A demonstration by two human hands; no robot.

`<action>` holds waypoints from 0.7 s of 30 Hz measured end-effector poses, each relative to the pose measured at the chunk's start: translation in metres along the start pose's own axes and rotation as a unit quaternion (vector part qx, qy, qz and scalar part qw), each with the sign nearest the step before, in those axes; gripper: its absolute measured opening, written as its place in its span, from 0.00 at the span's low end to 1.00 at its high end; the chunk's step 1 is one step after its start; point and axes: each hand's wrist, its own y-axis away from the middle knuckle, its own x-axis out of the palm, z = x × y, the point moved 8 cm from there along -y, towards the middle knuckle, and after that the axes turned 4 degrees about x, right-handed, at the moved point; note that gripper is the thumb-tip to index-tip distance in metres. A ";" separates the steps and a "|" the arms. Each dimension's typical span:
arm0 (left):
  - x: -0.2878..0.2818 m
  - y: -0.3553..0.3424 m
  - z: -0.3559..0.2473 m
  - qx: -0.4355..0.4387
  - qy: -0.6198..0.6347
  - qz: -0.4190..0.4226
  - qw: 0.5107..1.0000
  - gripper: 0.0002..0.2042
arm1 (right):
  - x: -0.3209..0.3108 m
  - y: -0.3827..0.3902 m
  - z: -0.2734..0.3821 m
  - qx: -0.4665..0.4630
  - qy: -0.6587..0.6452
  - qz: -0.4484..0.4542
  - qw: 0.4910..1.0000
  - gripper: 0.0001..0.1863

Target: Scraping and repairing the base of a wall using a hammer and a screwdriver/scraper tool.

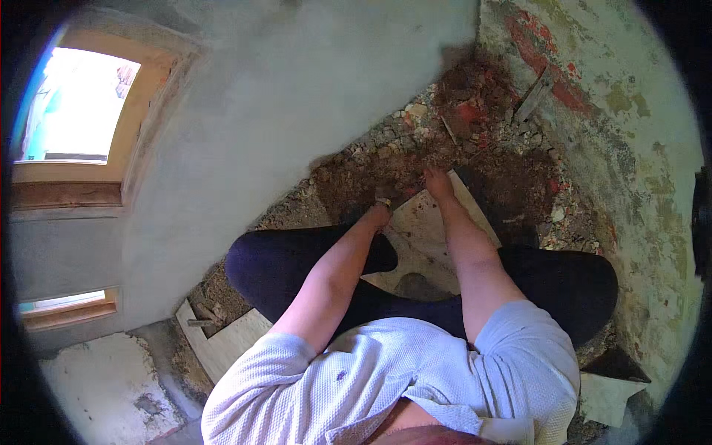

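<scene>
A pale, flat, dirt-stained slab (404, 226) lies between my bent legs, on the dug soil of the corner. My left hand (380, 213) is closed at its left edge, its fingers mostly hidden from above; a small yellowish spot shows by the knuckles. At the slab's far corner my right hand (439, 183) has its fingers curled against the edge, close to the dark soil (363, 178). Both forearms reach forward over the slab. A dark rounded patch shows on the slab's near part.
Broken stones and rubble (415, 111) line the plastered wall (297, 81) and the peeling wall (630, 148). A wooden piece (534, 95) leans at the right. More pale slabs (237, 341) lie behind me at left, and another slab (608, 397) at lower right.
</scene>
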 end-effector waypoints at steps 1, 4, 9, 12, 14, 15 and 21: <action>0.040 0.024 0.009 -0.014 0.010 -0.014 1.000 0.17 | 0.030 0.019 0.002 0.058 0.147 0.030 0.987 0.23; 0.037 0.011 0.018 -0.084 0.067 0.004 0.994 0.19 | 0.036 0.011 0.044 0.018 0.315 0.018 0.949 0.25; 0.019 -0.004 -0.011 -0.105 0.136 0.097 0.980 0.20 | 0.038 0.007 0.162 -0.147 0.258 -0.035 0.954 0.28; 0.024 0.001 -0.003 -0.092 0.126 0.121 0.980 0.19 | 0.046 0.017 0.194 -0.175 0.175 -0.024 0.969 0.28; 0.050 0.022 0.031 -0.108 0.028 0.110 0.988 0.16 | 0.089 0.027 0.204 -0.251 0.109 0.018 0.962 0.27; 0.042 0.022 0.032 -0.109 0.022 0.104 0.988 0.16 | 0.083 0.025 0.190 -0.297 0.071 0.023 0.952 0.25; -0.043 0.034 -0.014 -0.205 0.330 0.084 0.917 0.19 | -0.006 0.020 -0.006 0.079 0.369 0.016 0.926 0.24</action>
